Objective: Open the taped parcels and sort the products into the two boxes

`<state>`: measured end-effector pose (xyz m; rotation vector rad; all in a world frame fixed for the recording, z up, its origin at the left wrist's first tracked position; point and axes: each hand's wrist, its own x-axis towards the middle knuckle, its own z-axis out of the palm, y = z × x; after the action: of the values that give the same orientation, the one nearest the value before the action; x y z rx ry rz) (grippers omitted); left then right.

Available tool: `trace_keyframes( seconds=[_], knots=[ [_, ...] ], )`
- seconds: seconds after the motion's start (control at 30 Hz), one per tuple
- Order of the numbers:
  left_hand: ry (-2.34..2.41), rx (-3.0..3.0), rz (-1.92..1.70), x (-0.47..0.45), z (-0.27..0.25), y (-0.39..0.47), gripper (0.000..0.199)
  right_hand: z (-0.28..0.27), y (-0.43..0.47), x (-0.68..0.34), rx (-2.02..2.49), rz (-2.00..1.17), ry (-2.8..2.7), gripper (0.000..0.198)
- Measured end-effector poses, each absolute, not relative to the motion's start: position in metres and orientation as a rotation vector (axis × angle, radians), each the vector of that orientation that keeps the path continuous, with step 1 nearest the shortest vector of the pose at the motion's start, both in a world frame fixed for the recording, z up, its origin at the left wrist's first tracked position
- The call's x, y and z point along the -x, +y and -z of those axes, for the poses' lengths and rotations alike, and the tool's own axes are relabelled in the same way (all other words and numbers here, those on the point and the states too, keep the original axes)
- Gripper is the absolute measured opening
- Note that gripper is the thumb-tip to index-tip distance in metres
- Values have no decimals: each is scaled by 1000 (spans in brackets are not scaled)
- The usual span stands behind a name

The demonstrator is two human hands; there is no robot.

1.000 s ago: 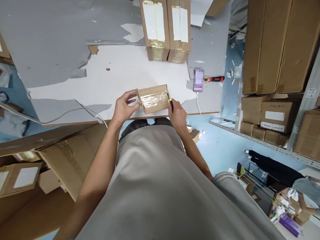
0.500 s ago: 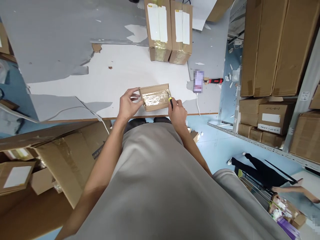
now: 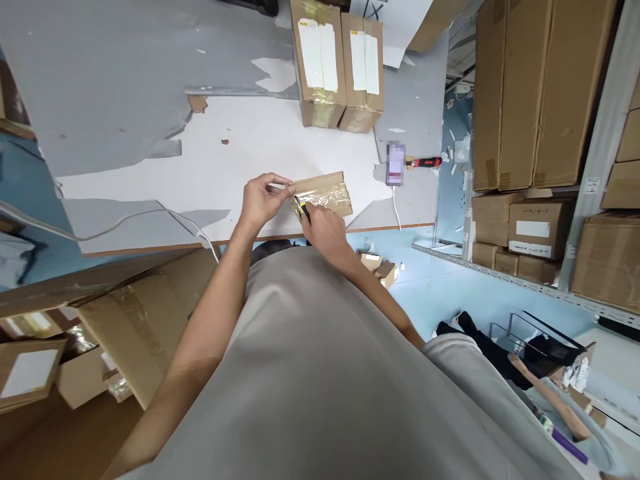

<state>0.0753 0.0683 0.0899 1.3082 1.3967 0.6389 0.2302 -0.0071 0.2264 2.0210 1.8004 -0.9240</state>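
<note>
While the small taped cardboard box point(image 3: 323, 195) lies flat near the front edge of the counter point(image 3: 225, 153), just ahead of the person's torso, both hands work its near-left end. Left hand point(image 3: 263, 200) has its fingers point(image 3: 281, 183) pinched narrow on the box's left corner, apparently to pin it against the push of the blade. Right hand point(image 3: 325, 230) is wrapped closed around a yellow-and-black utility knife point(image 3: 301, 209), tip set at the box's near-left edge where the clear tape wraps over; the grip is low and close, which looks suited to a shallow cut along the seam. Whether the blade has entered the tape cannot be told. Box sits angled, right end farther away, likely to line the seam with the wrist. Left of the hands a white cable point(image 3: 150, 217) trails over the counter edge. Right of the box, apart from it, a phone point(image 3: 395, 163) lies on its charging lead, with a red-handled tool point(image 3: 425, 162) just beyond. Farther back two tall taped cartons point(image 3: 337, 63) stand side by side, touching. At far right, shelving point(image 3: 595, 133) carries stacked cartons; another person point(image 3: 550, 393) is low down at the lower right, not involved.
</note>
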Motion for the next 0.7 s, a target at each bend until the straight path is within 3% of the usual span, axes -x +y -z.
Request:
trace_keyframes(
  seconds=[0.7],
  knots=[
    [1351, -1309, -660, -81, -83, 74, 15, -227, -7, -188, -2052, 708, 1660, 40]
  ],
)
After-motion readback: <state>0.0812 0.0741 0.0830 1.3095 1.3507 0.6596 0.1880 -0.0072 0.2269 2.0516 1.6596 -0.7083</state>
